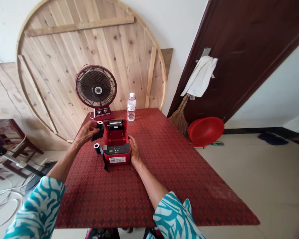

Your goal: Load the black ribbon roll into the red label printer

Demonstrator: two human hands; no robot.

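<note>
A red and black label printer [117, 149] stands on the table with its lid raised, showing a roller mechanism inside. My left hand [87, 131] is closed, its fingers pinching a roll of black ribbon [100, 125] with a white core, just left of the printer. Black film hangs below that roll. A second black roll with a white core [97, 148] stands on the table nearer to me, beside the printer. A strip of black film [105, 163] hangs at the printer's front left corner. My right hand [134, 150] is curved against the printer's right side, holding it.
The table [164, 172] has a red patterned cover. Behind the printer stand a fan [98, 89] and a water bottle [131, 108]. A round wooden tabletop [129, 59] leans on the wall. A red basin [206, 131] and a broom [179, 116] are to the right.
</note>
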